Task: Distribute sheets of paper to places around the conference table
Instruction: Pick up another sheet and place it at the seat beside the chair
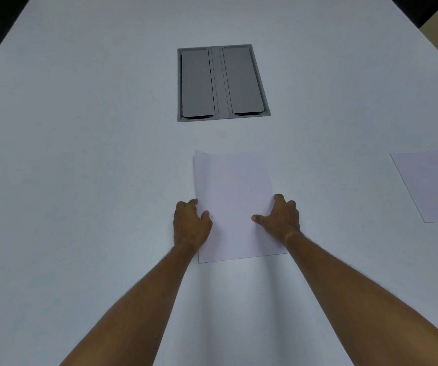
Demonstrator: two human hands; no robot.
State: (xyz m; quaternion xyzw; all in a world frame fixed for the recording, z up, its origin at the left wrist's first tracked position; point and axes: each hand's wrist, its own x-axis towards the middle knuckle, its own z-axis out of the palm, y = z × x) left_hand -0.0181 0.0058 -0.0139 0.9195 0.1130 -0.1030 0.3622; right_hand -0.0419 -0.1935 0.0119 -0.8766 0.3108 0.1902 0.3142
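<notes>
A white sheet of paper [235,196] lies in the middle of the pale conference table [80,154], straight ahead of me. My left hand [190,224] holds its left edge, thumb on top and fingers curled at the edge. My right hand [282,216] holds the right edge the same way, thumb pressed on the sheet. The far left corner of the sheet curls up slightly. A second white sheet [431,184] lies flat on the table at the right, cut off by the frame edge.
A grey cable hatch [222,83] with two closed flaps is set into the table beyond the sheet. Dark floor and a tan strip show past the table's far corners at the top left and top right.
</notes>
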